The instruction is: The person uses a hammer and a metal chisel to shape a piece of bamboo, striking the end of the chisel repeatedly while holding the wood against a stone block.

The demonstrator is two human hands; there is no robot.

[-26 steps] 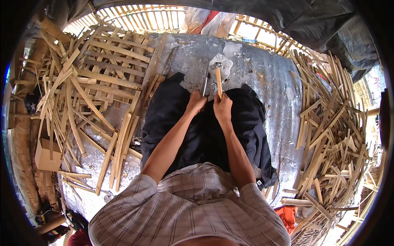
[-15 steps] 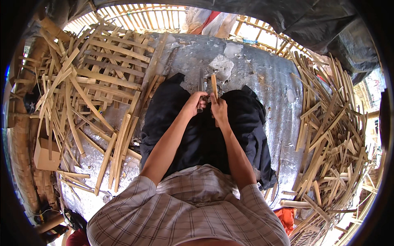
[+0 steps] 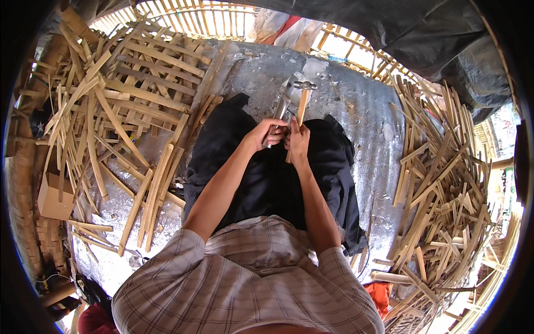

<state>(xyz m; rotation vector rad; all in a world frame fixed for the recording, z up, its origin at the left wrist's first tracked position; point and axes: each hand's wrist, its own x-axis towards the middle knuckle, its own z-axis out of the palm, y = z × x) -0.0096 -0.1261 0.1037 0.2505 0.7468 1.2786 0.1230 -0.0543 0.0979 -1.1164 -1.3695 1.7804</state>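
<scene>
Head cam showed my left hand [image 3: 267, 131] wrapped around a flat metal blade [image 3: 281, 108] over my lap, my right hand [image 3: 298, 142] gripping a wooden-handled hammer [image 3: 302, 103] just beside it at 12 o'clock; bamboo strips [image 3: 111, 111] were piled around 9 o'clock.

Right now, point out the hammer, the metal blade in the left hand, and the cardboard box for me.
hammer [image 3: 301, 106], head view, on its wooden handle.
metal blade [image 3: 282, 103], head view, on the flat grey middle.
left hand [image 3: 267, 132], head view, on its back.
cardboard box [image 3: 53, 196], head view, on its top face.
</scene>
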